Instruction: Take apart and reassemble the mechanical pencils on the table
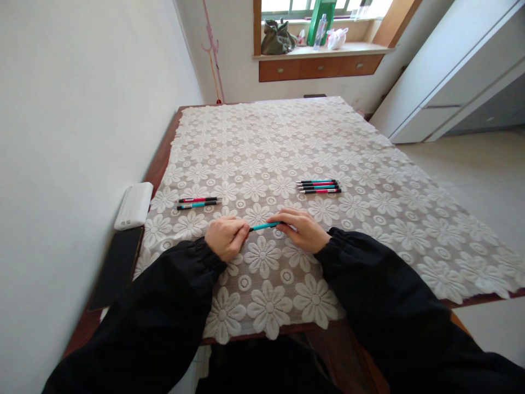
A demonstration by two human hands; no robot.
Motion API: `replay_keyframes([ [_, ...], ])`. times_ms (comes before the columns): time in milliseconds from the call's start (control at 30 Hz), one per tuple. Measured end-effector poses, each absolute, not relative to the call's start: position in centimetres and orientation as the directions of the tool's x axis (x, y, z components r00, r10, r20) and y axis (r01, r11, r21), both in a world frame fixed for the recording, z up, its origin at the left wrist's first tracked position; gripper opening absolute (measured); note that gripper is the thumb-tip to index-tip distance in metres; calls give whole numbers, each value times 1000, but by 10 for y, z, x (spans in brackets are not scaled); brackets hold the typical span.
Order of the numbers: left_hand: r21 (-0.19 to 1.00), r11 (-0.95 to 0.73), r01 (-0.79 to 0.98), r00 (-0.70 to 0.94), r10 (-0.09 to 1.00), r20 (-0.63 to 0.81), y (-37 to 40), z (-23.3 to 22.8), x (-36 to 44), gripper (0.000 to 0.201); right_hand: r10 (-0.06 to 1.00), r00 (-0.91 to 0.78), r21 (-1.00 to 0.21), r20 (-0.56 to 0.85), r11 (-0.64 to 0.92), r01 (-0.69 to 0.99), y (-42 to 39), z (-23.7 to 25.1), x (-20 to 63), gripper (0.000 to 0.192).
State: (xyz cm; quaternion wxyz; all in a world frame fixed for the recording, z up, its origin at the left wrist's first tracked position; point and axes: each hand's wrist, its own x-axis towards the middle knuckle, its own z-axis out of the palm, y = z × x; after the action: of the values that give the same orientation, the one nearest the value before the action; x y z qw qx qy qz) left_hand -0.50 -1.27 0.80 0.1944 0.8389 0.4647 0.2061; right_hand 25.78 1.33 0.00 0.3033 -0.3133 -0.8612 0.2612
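A teal mechanical pencil point(264, 226) lies level between my two hands, close above the flowered tablecloth. My left hand point(227, 236) is closed round its left end, and my right hand point(301, 227) pinches its right end with the fingertips. Both tips of the pencil are hidden by the fingers. To the left rest two more pencils, a red and black one point(199, 200) and a teal and black one point(197, 205). Beyond my right hand, several red or teal pencils point(319, 186) lie side by side in a row.
A lace tablecloth point(262, 137) with raised flowers covers the wooden table. At the left edge, by the wall, are a white box-like device point(134, 206) and a dark flat phone-like object point(117, 268). A windowsill point(295, 53) with a bag and bottle stands beyond.
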Motion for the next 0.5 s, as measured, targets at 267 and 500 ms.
replay_keyframes([
  [267,758,-257,599,384,923,10,-13,4,-6,66,550,-625,-308,555,833,460,9,6,258,19],
  [500,654,-404,640,342,912,228,-12,3,-3,32,616,-562,-362,552,784,504,12,4,261,17],
])
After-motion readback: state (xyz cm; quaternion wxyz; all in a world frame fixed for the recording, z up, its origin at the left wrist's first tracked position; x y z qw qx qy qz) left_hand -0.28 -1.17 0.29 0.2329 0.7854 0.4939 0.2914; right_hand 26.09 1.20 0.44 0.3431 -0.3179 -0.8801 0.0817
